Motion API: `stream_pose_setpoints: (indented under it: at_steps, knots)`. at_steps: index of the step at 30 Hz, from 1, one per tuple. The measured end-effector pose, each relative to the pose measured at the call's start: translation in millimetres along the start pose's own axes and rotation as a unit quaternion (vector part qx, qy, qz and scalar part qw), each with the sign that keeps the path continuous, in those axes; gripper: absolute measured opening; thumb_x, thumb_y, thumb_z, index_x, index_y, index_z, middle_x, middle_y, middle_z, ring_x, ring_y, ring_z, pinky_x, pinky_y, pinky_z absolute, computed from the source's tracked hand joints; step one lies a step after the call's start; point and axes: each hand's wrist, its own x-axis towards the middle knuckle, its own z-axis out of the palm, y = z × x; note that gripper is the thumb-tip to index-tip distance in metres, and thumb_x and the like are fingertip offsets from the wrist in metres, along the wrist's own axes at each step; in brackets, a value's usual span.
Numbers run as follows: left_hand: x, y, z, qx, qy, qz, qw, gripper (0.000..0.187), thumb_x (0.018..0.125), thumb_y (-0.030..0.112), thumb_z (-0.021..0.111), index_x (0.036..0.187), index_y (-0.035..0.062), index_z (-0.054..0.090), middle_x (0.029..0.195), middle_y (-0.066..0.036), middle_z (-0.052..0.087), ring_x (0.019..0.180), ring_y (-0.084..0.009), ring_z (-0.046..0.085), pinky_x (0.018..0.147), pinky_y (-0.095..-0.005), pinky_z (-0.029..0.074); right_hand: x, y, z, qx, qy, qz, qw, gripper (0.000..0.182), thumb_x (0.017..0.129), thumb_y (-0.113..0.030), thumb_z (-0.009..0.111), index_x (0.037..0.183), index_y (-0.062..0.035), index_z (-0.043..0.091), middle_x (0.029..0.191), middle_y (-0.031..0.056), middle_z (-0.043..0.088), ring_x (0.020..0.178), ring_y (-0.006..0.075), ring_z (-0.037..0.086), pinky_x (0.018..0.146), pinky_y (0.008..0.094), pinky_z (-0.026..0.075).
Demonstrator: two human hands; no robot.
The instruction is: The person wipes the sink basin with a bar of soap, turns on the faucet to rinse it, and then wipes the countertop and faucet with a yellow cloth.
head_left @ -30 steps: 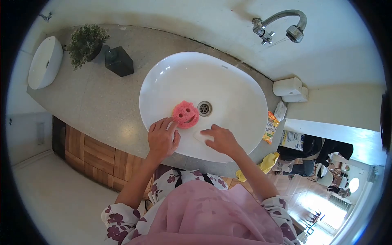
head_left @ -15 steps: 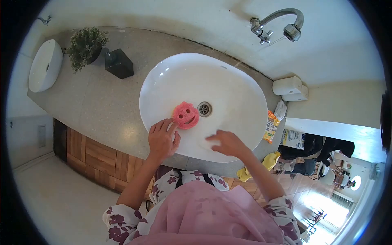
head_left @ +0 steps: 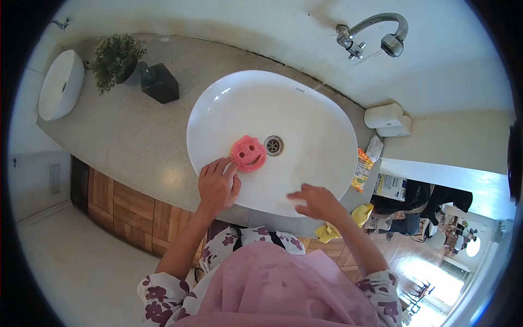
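A pink, round scrubbing sponge [head_left: 248, 155] with a smiling face cut into it lies in the white oval sink [head_left: 321, 136], just left of the metal drain [head_left: 274, 145]. My left hand [head_left: 218, 185] rests over the front left of the basin. Its fingers are stretched out, and the index fingertip touches or nearly touches the sponge's lower left edge. Over the front right of the sink hovers my right hand [head_left: 318, 203], empty, fingers apart and slightly blurred, pointing left.
A chrome faucet [head_left: 376, 32] juts from the wall, with a thin streak below its head. Left on the counter stand a dark soap dispenser [head_left: 159, 83], a plant [head_left: 115, 61] and another white basin [head_left: 61, 85]. Right are yellow gloves [head_left: 328, 232], an orange packet [head_left: 361, 170] and paper rolls [head_left: 384, 115].
My right hand has shifted a little to the right and toward the sink's front rim. My left hand and the sponge have stayed in place.
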Motion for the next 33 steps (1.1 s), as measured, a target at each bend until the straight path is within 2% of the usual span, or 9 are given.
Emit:
stream_pose_setpoints:
  at_steps: [3, 5, 10, 16, 18, 22, 24, 28, 33]
  knots:
    - [0, 1, 0, -0.001, -0.006, -0.002, 1.0, 0.03, 0.077, 0.015, 0.061, 0.106, 0.009, 0.066, 0.113, -0.008, 0.063, 0.105, -0.0271, 0.059, 0.088, -0.0415, 0.043, -9, -6, -4, -0.027, -0.051, 0.043, 0.997, 0.035, 0.077, -0.022, 0.065, 0.112, -0.0179, 0.067, 0.094, 0.0123, 0.058, 0.086, 0.0315, 0.064, 0.077, 0.0435, 0.053]
    - [0, 0, 0, -0.002, -0.005, -0.002, 1.0, 0.03, 0.077, 0.015, 0.061, 0.106, 0.0088, 0.066, 0.113, -0.007, 0.063, 0.105, -0.0265, 0.059, 0.088, -0.041, 0.043, 16, -1, 15, -0.055, 0.062, -0.007, 0.997, 0.035, 0.078, -0.021, 0.065, 0.113, -0.018, 0.067, 0.094, 0.0119, 0.058, 0.086, 0.03, 0.064, 0.076, 0.0433, 0.053]
    - [0, 0, -1, 0.001, 0.001, 0.007, 1.0, 0.03, 0.076, 0.014, 0.061, 0.105, 0.0086, 0.066, 0.113, -0.008, 0.063, 0.104, -0.0262, 0.06, 0.087, -0.0408, 0.043, 35, -1, 14, -0.079, 0.078, -0.011, 0.994, 0.037, 0.078, -0.019, 0.064, 0.114, -0.0188, 0.066, 0.096, 0.011, 0.057, 0.085, 0.0299, 0.064, 0.075, 0.0425, 0.054]
    - [0, 0, 0, -0.005, -0.003, -0.004, 1.0, 0.03, 0.076, 0.014, 0.062, 0.105, 0.0088, 0.066, 0.113, -0.007, 0.063, 0.104, -0.0262, 0.06, 0.087, -0.0408, 0.044, -6, -4, 4, -0.13, -0.015, -0.05, 0.99, 0.04, 0.077, -0.018, 0.063, 0.118, -0.0199, 0.064, 0.097, 0.0107, 0.058, 0.086, 0.0278, 0.064, 0.068, 0.0417, 0.055]
    - [1, 2, 0, -0.007, 0.0, -0.005, 1.0, 0.03, 0.076, 0.014, 0.062, 0.105, 0.0088, 0.066, 0.113, -0.007, 0.063, 0.104, -0.0261, 0.06, 0.087, -0.0408, 0.044, 22, 5, 31, -0.136, 0.15, -0.046, 0.978, 0.039, 0.077, -0.019, 0.064, 0.117, -0.0203, 0.065, 0.097, 0.0104, 0.058, 0.086, 0.0267, 0.064, 0.067, 0.0406, 0.055]
    - [-2, 0, 0, 0.001, -0.006, -0.006, 1.0, 0.03, 0.076, 0.014, 0.062, 0.105, 0.0089, 0.066, 0.113, -0.007, 0.063, 0.105, -0.026, 0.059, 0.087, -0.0407, 0.044, 46, -2, 32, -0.112, 0.158, 0.007, 0.981, 0.038, 0.077, -0.019, 0.065, 0.115, -0.0205, 0.065, 0.097, 0.0103, 0.058, 0.082, 0.027, 0.064, 0.067, 0.0397, 0.056]
    - [1, 1, 1, 0.001, -0.003, -0.004, 1.0, 0.03, 0.076, 0.014, 0.062, 0.105, 0.009, 0.066, 0.113, -0.007, 0.063, 0.106, -0.0259, 0.059, 0.087, -0.0406, 0.044, 23, 5, 37, -0.125, 0.177, -0.056, 0.975, 0.037, 0.078, -0.019, 0.065, 0.115, -0.0208, 0.066, 0.097, 0.0099, 0.058, 0.081, 0.0268, 0.064, 0.068, 0.0394, 0.055]
    - [-1, -1, 1, -0.001, -0.005, -0.004, 1.0, 0.03, 0.076, 0.014, 0.062, 0.105, 0.009, 0.066, 0.114, -0.007, 0.063, 0.104, -0.0258, 0.059, 0.087, -0.0406, 0.044, -17, -5, 8, -0.091, 0.037, -0.033, 0.995, 0.038, 0.078, -0.02, 0.066, 0.116, -0.0213, 0.065, 0.097, 0.0097, 0.057, 0.083, 0.0271, 0.063, 0.069, 0.0402, 0.055]
    - [2, 2, 0, 0.008, 0.016, 0.007, 1.0, 0.026, 0.075, 0.014, 0.063, 0.1, 0.0085, 0.067, 0.109, -0.008, 0.064, 0.101, -0.0241, 0.06, 0.085, -0.0384, 0.044, 48, 8, 32, -0.1, 0.158, 0.027, 0.982, 0.04, 0.077, -0.02, 0.066, 0.117, -0.0223, 0.065, 0.098, 0.0087, 0.057, 0.085, 0.0269, 0.063, 0.069, 0.0391, 0.055]
